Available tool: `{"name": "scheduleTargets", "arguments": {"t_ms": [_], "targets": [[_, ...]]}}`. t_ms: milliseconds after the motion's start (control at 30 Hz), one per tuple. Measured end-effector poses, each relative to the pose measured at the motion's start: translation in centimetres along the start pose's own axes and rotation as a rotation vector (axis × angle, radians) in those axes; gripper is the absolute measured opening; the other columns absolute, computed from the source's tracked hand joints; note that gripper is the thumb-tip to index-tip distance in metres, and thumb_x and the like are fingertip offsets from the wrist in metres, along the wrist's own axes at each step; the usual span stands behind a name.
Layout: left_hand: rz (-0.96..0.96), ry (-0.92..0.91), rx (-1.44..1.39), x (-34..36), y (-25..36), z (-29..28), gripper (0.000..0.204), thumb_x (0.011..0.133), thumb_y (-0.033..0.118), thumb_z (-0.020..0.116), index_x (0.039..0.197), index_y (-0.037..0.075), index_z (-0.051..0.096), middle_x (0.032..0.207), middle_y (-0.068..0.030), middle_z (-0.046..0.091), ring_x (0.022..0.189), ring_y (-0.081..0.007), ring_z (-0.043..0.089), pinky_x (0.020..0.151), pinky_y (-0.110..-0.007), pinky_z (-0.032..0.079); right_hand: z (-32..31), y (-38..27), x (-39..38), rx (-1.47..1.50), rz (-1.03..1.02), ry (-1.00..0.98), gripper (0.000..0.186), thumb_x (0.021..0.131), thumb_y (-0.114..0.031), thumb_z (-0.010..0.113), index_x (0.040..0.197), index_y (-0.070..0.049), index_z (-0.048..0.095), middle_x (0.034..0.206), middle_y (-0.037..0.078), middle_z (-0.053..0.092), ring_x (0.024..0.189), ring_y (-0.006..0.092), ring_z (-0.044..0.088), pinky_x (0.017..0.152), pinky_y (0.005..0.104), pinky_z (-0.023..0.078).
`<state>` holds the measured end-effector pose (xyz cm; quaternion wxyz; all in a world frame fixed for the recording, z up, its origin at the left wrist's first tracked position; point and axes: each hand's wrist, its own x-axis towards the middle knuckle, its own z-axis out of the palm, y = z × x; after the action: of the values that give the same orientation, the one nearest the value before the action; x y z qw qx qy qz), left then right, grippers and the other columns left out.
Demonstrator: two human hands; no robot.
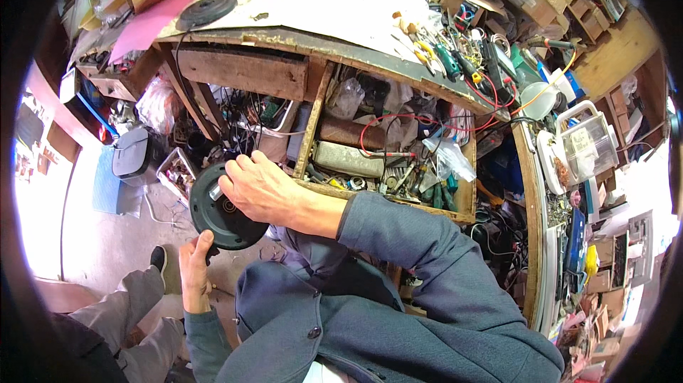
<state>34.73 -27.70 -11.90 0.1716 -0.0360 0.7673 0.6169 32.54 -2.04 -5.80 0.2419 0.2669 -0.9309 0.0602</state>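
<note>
A round black plastic base (245,232), dish-like with a small ringed fitting near its middle, is held tilted in front of my body. My left hand (193,269) grips its lower left rim, thumb along the edge and the other fingers mostly hidden. Over the upper right part of the base, my right hand (260,187) is closed with curled fingers. A small pale piece shows by its fingertips against the base; what it is, I cannot make out.
An open drawer (348,159) of tools and plastic bags juts from the workbench. On the bench lie another black disc (206,11) with a cord, pliers (429,56) and red test leads (491,95). A grey bin (133,155) stands left; another person's legs (135,305) are close by.
</note>
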Motion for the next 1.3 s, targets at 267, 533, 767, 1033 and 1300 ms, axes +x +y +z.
{"name": "scheduleTargets", "arguments": {"t_ms": [267, 533, 767, 1033, 1300], "targets": [[-0.003, 0.009, 0.046, 0.1, 0.0, -0.1, 0.057, 0.090, 0.059, 0.072, 0.086, 0.003, 0.077, 0.072, -0.0001, 0.065, 0.064, -0.0070, 0.047, 0.060, -0.027, 0.031, 0.1, 0.8, -0.4, -0.081, -0.089, -0.024, 0.011, 0.085, -0.021, 0.062, 0.084, -0.010, 0.062, 0.079, 0.003, 0.057, 0.077, 0.0216, 0.060, 0.070, 0.0365, 0.042], [-0.018, 0.003, 0.036, 0.9, 0.5, 0.5, 0.057, 0.090, 0.057, 0.073, 0.084, 0.001, 0.076, 0.072, -0.0025, 0.066, 0.068, -0.0101, 0.052, 0.064, -0.028, 0.036, -4.3, 4.3, 1.3, 0.060, 0.210, -0.210, 0.040, 0.093, -0.045, 0.068, 0.072, -0.011, 0.065, 0.073, 0.009, 0.066, 0.067, 0.0304, 0.068, 0.064, 0.0471, 0.056], [0.023, 0.035, 0.117, 0.9, 1.7, 0.2, 0.061, 0.088, 0.056, 0.075, 0.080, -0.004, 0.075, 0.074, -0.0049, 0.068, 0.072, -0.0127, 0.057, 0.068, -0.032, 0.043, -10.2, 27.6, -1.0, -0.454, 0.592, 0.120, 0.015, 0.085, -0.012, 0.062, 0.079, -0.008, 0.075, 0.077, 0.017, 0.072, 0.074, 0.0358, 0.073, 0.070, 0.0497, 0.059], [0.028, 0.013, 0.182, -0.2, 3.6, 0.6, 0.062, 0.090, 0.056, 0.072, 0.082, -0.005, 0.073, 0.075, -0.0043, 0.065, 0.076, -0.0132, 0.056, 0.072, -0.031, 0.043, -11.1, 30.8, -2.1, -0.411, 0.585, -0.118, 0.024, 0.089, -0.026, 0.072, 0.088, -0.002, 0.077, 0.088, 0.021, 0.075, 0.088, 0.0384, 0.073, 0.084, 0.0487, 0.057], [0.035, 0.006, 0.223, 0.4, 2.3, 0.0, 0.063, 0.089, 0.059, 0.073, 0.083, -0.005, 0.074, 0.076, -0.0044, 0.065, 0.074, -0.0124, 0.057, 0.073, -0.029, 0.044, -11.0, 33.1, -3.2, -0.424, 0.571, 0.045, 0.021, 0.094, -0.022, 0.066, 0.097, -0.001, 0.071, 0.096, 0.023, 0.073, 0.092, 0.0420, 0.071, 0.083, 0.0498, 0.054]]}}
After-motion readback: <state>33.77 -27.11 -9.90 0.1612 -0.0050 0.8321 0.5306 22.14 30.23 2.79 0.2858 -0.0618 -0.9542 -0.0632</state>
